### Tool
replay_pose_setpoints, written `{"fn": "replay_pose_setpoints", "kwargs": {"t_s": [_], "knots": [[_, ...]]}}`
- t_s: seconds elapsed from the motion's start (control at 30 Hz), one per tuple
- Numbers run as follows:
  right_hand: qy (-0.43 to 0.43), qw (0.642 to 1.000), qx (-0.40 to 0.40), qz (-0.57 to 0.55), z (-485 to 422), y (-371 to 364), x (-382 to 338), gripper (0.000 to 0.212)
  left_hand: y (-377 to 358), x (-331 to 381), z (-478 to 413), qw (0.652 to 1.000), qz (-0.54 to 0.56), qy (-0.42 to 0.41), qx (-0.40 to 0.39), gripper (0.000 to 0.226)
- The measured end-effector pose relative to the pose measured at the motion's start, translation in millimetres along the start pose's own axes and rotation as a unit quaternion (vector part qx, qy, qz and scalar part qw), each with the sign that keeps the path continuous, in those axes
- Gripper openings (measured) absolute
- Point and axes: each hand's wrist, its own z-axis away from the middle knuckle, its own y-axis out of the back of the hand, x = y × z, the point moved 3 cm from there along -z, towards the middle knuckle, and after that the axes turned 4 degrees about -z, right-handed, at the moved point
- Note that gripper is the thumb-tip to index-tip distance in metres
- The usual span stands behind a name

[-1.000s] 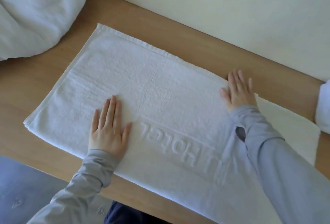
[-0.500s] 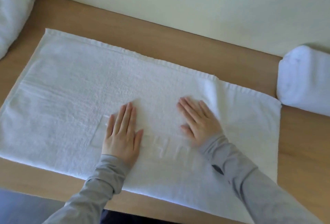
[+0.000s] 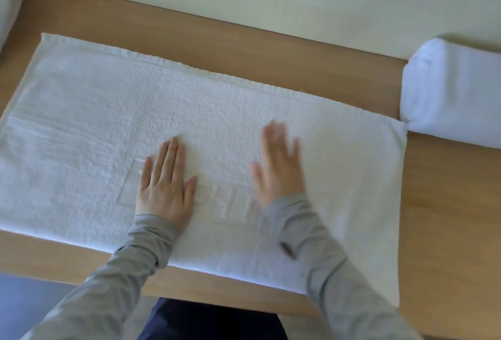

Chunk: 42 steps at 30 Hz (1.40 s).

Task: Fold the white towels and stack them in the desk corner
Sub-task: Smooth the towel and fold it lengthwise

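Worktop (image 3: 244,55), wood, set against a pale wall. One white towel (image 3: 81,136) lies spread flat across it, long side left to right, with raised lettering (image 3: 230,206) near its near edge. Left hand (image 3: 165,185) rests palm down on the towel by the lettering, fingers (image 3: 173,155) straight and close together, holding nothing. Right hand (image 3: 276,166) is over the towel to the right, blurred, fingers straight and holding nothing; contact cannot be told. A folded white towel (image 3: 450,95) sits at far right, just beside the spread towel's corner. Both grey sleeves (image 3: 325,263) are in view.
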Motion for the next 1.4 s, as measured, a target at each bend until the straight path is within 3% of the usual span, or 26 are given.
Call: {"fn": "replay_pose_setpoints", "kwargs": {"t_s": [0.1, 0.17, 0.27, 0.4, 0.47, 0.53, 0.63, 0.73, 0.83, 0.97, 1.03, 1.1, 1.17, 1.23, 1.3, 1.4], "knots": [[0.099, 0.992, -0.077, 0.009, 45.7, -28.9, -49.3, 0.058, 0.9, 0.8, 0.2, 1.000, -0.003, -0.002, -0.001, 0.064], [0.093, 0.990, -0.102, 0.024, 65.0, -30.2, -26.6, 0.058, 1.8, 2.1, 0.6, 1.000, 0.003, -0.002, -0.001, 0.064], [0.002, 0.990, -0.106, 0.089, 93.1, -10.5, 47.9, 0.061, 1.8, 0.4, 1.6, 1.000, 0.003, 0.001, 0.002, 0.064], [-0.192, 0.970, -0.110, 0.103, 132.1, 24.4, 140.1, 0.067, 0.8, 1.4, 0.6, 1.000, 0.003, -0.006, -0.001, 0.066], [-0.253, 0.957, -0.108, 0.097, 136.5, 32.3, 147.5, 0.074, 1.2, 1.3, 1.7, 1.000, 0.006, -0.006, -0.004, 0.067], [-0.282, 0.954, -0.056, 0.081, 130.7, 37.0, 126.8, 0.079, 2.5, 1.4, 3.0, 1.000, 0.013, -0.003, -0.007, 0.069], [-0.203, 0.979, 0.009, 0.030, 117.3, 28.9, 61.8, 0.070, 5.1, 23.3, 8.9, 0.998, 0.053, -0.030, -0.007, 0.068], [-0.023, 0.998, -0.040, 0.034, 120.4, -6.5, 3.6, 0.059, 0.1, 60.7, 27.1, 0.992, 0.063, -0.106, -0.027, 0.066], [0.032, 0.993, -0.099, 0.052, 137.4, -15.3, 18.7, 0.056, -7.8, 67.7, 35.3, 0.991, 0.026, -0.123, -0.044, 0.070], [-0.104, 0.981, -0.127, 0.104, 162.9, 13.3, 116.5, 0.063, -11.2, 66.0, 34.4, 0.991, 0.017, -0.123, -0.047, 0.067], [-0.213, 0.967, -0.115, 0.084, 175.1, 35.3, 165.3, 0.070, -9.9, 69.0, 35.0, 0.992, 0.016, -0.114, -0.045, 0.068], [-0.256, 0.961, -0.077, 0.074, 172.8, 57.6, 189.3, 0.080, -6.9, 75.9, 35.0, 0.994, 0.020, -0.096, -0.042, 0.071], [-0.208, 0.976, -0.022, 0.068, 150.6, 72.0, 185.5, 0.080, -3.3, 96.7, 33.4, 0.995, 0.033, -0.086, -0.041, 0.073], [-0.101, 0.994, 0.012, 0.040, 117.0, 73.9, 161.0, 0.069, -2.8, 133.7, 32.0, 0.993, 0.041, -0.100, -0.038, 0.071], [0.031, 0.999, -0.004, 0.024, 85.5, 61.3, 131.5, 0.060, -6.2, 175.7, 31.5, 0.992, 0.044, -0.115, -0.041, 0.068], [0.191, 0.979, -0.071, 0.031, 49.8, 35.4, 106.6, 0.056, -16.5, 213.5, 30.8, 0.993, 0.029, -0.105, -0.044, 0.063]]}}
